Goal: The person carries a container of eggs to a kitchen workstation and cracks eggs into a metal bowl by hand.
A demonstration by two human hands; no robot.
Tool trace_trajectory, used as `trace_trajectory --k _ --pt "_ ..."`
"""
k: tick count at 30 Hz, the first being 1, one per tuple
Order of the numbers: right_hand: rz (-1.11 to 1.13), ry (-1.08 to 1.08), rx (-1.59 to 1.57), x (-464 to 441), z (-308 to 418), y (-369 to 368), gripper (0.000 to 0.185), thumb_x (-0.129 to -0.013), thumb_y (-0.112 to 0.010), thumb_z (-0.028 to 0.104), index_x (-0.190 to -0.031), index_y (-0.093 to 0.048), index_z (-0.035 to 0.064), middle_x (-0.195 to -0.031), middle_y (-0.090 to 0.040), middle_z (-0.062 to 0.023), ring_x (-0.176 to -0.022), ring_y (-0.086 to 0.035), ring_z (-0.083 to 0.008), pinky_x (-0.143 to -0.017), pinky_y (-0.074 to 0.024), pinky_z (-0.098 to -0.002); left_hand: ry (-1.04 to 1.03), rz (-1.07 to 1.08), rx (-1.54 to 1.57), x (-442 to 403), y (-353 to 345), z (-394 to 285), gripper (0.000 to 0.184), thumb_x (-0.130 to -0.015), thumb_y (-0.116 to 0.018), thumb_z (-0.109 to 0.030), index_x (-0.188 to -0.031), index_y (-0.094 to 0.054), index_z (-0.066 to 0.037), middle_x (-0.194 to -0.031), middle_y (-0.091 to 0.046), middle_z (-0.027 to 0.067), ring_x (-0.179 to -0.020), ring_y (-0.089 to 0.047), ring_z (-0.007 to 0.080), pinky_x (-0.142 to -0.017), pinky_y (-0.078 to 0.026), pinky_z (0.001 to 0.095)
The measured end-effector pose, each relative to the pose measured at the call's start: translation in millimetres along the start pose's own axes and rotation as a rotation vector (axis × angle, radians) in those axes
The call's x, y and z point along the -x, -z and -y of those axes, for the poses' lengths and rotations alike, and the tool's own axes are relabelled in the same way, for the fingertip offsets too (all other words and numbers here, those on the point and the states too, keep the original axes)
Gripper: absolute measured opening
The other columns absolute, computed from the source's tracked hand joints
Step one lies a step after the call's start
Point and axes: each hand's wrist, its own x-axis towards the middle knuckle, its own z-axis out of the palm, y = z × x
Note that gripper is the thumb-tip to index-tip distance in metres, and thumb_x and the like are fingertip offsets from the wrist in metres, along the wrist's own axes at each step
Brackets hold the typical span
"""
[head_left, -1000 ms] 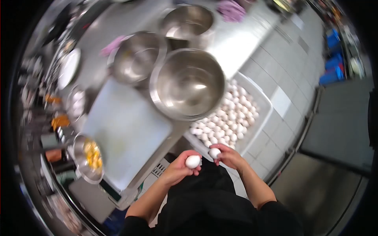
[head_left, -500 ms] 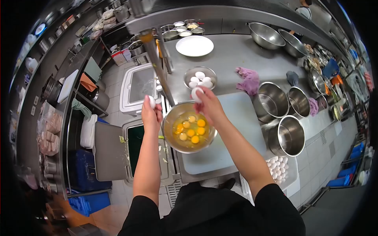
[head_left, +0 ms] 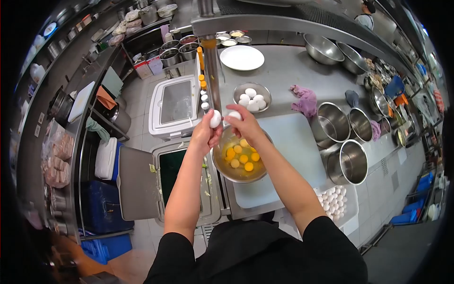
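Note:
My left hand (head_left: pixel 204 135) is closed around a white egg (head_left: pixel 215 119), held over the left rim of a steel mixing bowl (head_left: pixel 243 180). Close beside it, my right hand (head_left: pixel 247 127) grips another white egg (head_left: pixel 233 115) between thumb and fingers. The two eggs are nearly side by side; whether they touch I cannot tell. Several yolks (head_left: pixel 243 158) lie in clear egg white inside the mixing bowl, partly covered by my right hand and forearm. Just beyond my hands, a smaller steel bowl (head_left: pixel 267 102) contains several whole white eggs (head_left: pixel 252 99).
A pale cutting board (head_left: pixel 288 151) lies under and right of the mixing bowl. Deep steel pots (head_left: pixel 347 163) stand farther right, above a tub of eggs (head_left: pixel 334 202). An open bin (head_left: pixel 172 170) is at left. A vertical post (head_left: pixel 212 75) rises behind my hands.
My left hand has moved right with its egg, bringing it close to the egg in my right hand. The whole view has shifted slightly.

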Motion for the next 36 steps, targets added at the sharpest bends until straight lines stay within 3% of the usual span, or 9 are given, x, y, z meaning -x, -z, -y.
trace_trajectory --k 5,11,16,22,25,29,31,34,36 --pt "-0.067 0.237 0.303 31.1 -10.5 20.3 0.041 -0.082 -0.073 0.029 -0.118 -0.067 0.0077 -0.102 -0.068 -0.0093 -0.093 -0.066 -0.022 -0.086 -0.0513 -0.0338 0.126 0.056 -0.161 12.4 -25.2 18.7 0.048 -0.102 -0.042 -0.053 -0.085 -0.051 -0.009 -0.057 -0.045 0.0022 -0.034 -0.03 0.0098 -0.034 -0.023 0.0259" --pt "-0.156 0.423 0.742 59.5 -25.8 44.6 0.038 -0.08 -0.069 0.031 -0.115 -0.07 0.0188 -0.101 -0.065 -0.0087 -0.091 -0.065 -0.0311 -0.081 -0.0543 -0.0399 0.212 0.028 -0.305 23.3 -45.9 41.6 0.035 -0.102 -0.049 -0.044 -0.097 -0.053 -0.01 -0.056 -0.045 0.0021 -0.035 -0.029 0.0087 -0.034 -0.022 0.0254" --pt "-0.179 0.545 0.845 69.7 -23.5 56.8 0.037 -0.079 -0.072 0.024 -0.116 -0.071 0.0223 -0.099 -0.062 -0.0067 -0.086 -0.066 -0.0266 -0.075 -0.0553 -0.038 0.188 0.023 -0.496 34.3 -57.0 40.8 0.032 -0.099 -0.056 -0.042 -0.112 -0.058 -0.012 -0.059 -0.049 -0.0002 -0.039 -0.032 0.006 -0.036 -0.021 0.0235" --pt "-0.182 0.723 0.95 75.2 -7.8 55.0 0.043 -0.079 -0.075 0.019 -0.121 -0.068 0.0232 -0.105 -0.061 -0.0084 -0.085 -0.066 -0.0256 -0.072 -0.0558 -0.0361 -0.039 0.013 -0.845 52.6 -66.4 26.6 0.037 -0.101 -0.056 -0.038 -0.121 -0.06 -0.007 -0.08 -0.056 -0.0036 -0.059 -0.045 0.0052 -0.052 -0.036 0.0206" --pt "-0.162 0.654 0.798 80.8 -9.6 55.0 0.044 -0.083 -0.075 0.024 -0.124 -0.062 0.0127 -0.104 -0.063 -0.0096 -0.084 -0.066 -0.0221 -0.072 -0.0561 -0.0351 -0.231 -0.145 -0.984 70.8 -40.5 22.5 0.042 -0.097 -0.062 -0.039 -0.123 -0.061 -0.007 -0.085 -0.06 -0.0022 -0.065 -0.046 0.0049 -0.056 -0.039 0.0216" --pt "0.015 -0.011 0.168 76.8 -31.7 66.6 0.039 -0.096 -0.063 0.037 -0.118 -0.058 0.0048 -0.096 -0.064 -0.0077 -0.071 -0.06 -0.0118 -0.057 -0.0509 -0.0281 -0.241 -0.43 -1.483 97.1 53.0 31.0 0.054 -0.09 -0.069 -0.039 -0.134 -0.058 -0.01 -0.097 -0.069 0.0097 -0.08 -0.064 0.0186 -0.075 -0.051 0.0308" --pt "0.141 -0.278 -0.209 76.9 -36.4 64.6 0.038 -0.1 -0.057 0.042 -0.111 -0.058 0.0051 -0.09 -0.064 -0.0057 -0.065 -0.057 -0.0086 -0.05 -0.0474 -0.0253 -0.445 -0.862 -1.995 94.8 85.5 49.7 0.056 -0.088 -0.072 -0.034 -0.137 -0.057 -0.011 -0.107 -0.069 0.0143 -0.096 -0.066 0.0235 -0.087 -0.052 0.0341" --pt "0.145 -0.372 -0.249 82.2 -43.2 53.2 0.042 -0.103 -0.049 0.047 -0.111 -0.058 0.0066 -0.084 -0.063 -0.0036 -0.057 -0.051 -0.006 -0.042 -0.0395 -0.0212 -0.639 -0.481 -1.434 81.2 39.2 54.5 0.056 -0.087 -0.074 -0.026 -0.138 -0.057 -0.012 -0.11 -0.069 0.0121 -0.101 -0.065 0.0199 -0.088 -0.051 0.032" --pt "0.127 -0.369 -0.242 79.6 -48.3 45.6 0.044 -0.102 -0.048 0.05 -0.107 -0.061 0.0075 -0.076 -0.061 -0.0022 -0.054 -0.048 -0.006 -0.04 -0.0355 -0.0221 -0.411 -0.202 -1.093 70.4 -12.1 63.8 0.055 -0.085 -0.076 -0.029 -0.134 -0.059 -0.01 -0.111 -0.069 0.0157 -0.096 -0.067 0.0255 -0.086 -0.052 0.0353"
